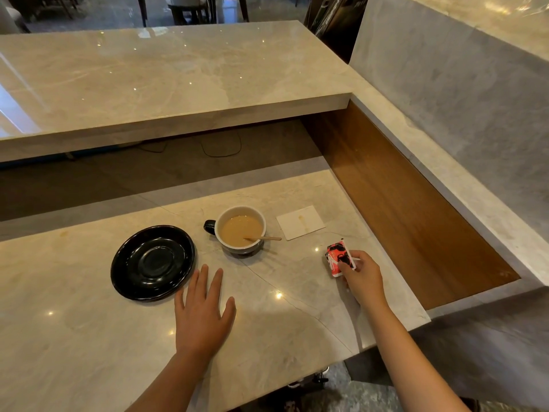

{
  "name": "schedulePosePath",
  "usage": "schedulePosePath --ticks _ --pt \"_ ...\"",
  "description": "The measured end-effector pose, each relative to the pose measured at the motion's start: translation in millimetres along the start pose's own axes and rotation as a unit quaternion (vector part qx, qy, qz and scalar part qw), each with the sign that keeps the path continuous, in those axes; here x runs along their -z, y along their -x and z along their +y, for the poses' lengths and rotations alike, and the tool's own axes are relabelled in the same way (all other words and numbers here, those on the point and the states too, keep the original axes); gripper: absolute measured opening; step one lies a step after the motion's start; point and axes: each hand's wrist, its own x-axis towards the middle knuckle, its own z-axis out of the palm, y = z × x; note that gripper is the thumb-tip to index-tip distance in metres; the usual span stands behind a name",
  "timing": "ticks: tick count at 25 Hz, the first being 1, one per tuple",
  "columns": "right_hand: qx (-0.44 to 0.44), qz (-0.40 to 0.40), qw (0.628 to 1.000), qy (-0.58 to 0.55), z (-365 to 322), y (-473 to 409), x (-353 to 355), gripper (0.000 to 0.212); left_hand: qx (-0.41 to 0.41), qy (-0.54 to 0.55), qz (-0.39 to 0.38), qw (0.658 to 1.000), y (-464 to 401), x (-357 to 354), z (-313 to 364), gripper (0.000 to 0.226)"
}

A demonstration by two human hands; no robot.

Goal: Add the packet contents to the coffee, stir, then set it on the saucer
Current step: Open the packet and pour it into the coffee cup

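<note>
A dark cup (241,230) with a white inside holds light brown coffee and stands on the marble counter. A wooden stirrer (264,239) leans in it, its end over the right rim. To its left lies an empty black saucer (153,262). My right hand (361,276) pinches a red and white packet (338,257) just above the counter, to the right of the cup. My left hand (205,307) rests flat on the counter with fingers spread, between the saucer and the cup, holding nothing.
A white napkin (300,222) with a small stain lies behind and to the right of the cup. A raised marble ledge (166,84) runs along the back. A wooden recess (401,209) drops away at the right, past the counter edge.
</note>
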Motion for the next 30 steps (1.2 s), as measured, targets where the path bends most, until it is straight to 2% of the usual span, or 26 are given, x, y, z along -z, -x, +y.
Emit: schedulePosePath --ticks 3,5,12,16,21,24,30 --pt "-0.043 -0.038 0.986 -0.159 -18 9 -3 0.02 -0.002 -0.002 0.001 1.0 0 0 -1 0.066" --pt "-0.042 -0.054 0.972 -0.225 -30 13 -4 0.021 0.001 -0.01 -0.005 1.0 0 -1 -1 0.066" --pt "0.025 -0.115 0.95 -0.29 -74 13 -19 0.025 -0.006 -0.005 -0.001 1.0 0 -4 -2 0.066" --pt "0.099 -0.12 0.965 -0.21 -107 4 -36 0.028 0.0 -0.007 -0.002 1.0 0 -5 -3 0.065" --pt "0.194 -0.132 0.972 -0.018 -125 -14 -68 0.035 0.003 0.003 0.001 1.0 0 -3 -2 0.064" --pt "0.246 -0.131 0.957 0.083 -126 -21 -79 0.029 0.007 0.0 0.0 1.0 -1 -3 -2 0.064" --pt "0.319 -0.133 0.922 0.176 -121 -25 -92 0.026 0.009 -0.003 -0.002 1.0 -2 -5 -3 0.064"
